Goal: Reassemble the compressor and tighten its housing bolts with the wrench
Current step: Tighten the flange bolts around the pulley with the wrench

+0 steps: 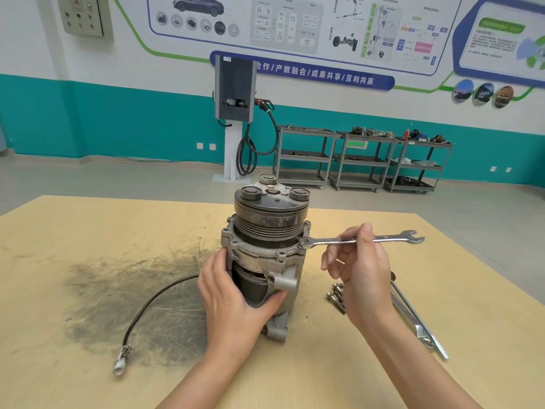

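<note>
The compressor stands upright on the wooden table, its black pulley on top and its grey aluminium housing below. My left hand grips the lower housing from the left, thumb across the front. My right hand pinches the shaft of a silver open-end wrench that lies level. The wrench's left jaw sits on a housing bolt at the flange's right side. Several loose bolts lie on the table right of the compressor, partly hidden by my right hand.
Two more wrenches lie on the table at the right. A black cable with a white connector curls at the left over a dark greasy smear. Grey shelf carts and a wall charger stand beyond the table.
</note>
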Motion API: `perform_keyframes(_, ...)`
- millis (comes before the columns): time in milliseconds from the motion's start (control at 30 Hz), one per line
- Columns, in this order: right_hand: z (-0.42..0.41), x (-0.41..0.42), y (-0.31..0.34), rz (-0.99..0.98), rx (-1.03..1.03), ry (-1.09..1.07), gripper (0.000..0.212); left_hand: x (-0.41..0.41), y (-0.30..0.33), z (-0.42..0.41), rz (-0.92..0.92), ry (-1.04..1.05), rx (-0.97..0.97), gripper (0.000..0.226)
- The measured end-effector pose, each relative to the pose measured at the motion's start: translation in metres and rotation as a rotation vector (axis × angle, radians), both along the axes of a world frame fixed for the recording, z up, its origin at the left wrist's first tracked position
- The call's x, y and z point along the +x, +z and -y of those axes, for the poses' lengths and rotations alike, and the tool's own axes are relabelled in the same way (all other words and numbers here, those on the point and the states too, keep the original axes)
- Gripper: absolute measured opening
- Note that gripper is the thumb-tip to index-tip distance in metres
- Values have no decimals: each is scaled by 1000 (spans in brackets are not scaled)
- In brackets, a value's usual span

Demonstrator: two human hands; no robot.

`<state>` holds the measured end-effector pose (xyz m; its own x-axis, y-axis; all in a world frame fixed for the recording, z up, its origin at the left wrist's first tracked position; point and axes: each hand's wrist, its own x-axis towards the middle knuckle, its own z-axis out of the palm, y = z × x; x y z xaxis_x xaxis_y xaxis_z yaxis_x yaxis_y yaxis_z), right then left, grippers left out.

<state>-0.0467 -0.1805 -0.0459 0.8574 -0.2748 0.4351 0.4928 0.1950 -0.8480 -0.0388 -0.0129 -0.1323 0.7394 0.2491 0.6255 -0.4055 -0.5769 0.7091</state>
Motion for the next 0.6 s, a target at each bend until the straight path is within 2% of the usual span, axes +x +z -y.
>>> perform_keyframes(133,4,4,0,-80,43,144,37,0,0,0,-8,-5,-5,119)
perform_keyframes(233,2,3,-4,-46,12,99,38,-1,1,0,-9,-18,-14,119)
perform_keyframes(300,-2,0,-7,49,-61,-16,39,-1,1,0,-8,-13,-11,119)
perform_keyframes(400,-11,-8,-10,241,-223,-187,27,-1,1,0,-14,-4,-8,118)
perform_keyframes(533,-15,-13,-15,468,-461,-254,17,-1,0,0,-16,-16,-17,119)
perform_keyframes(600,-15,-12,-18,508,-537,-291,22,-1,0,0,-17,-21,-22,119)
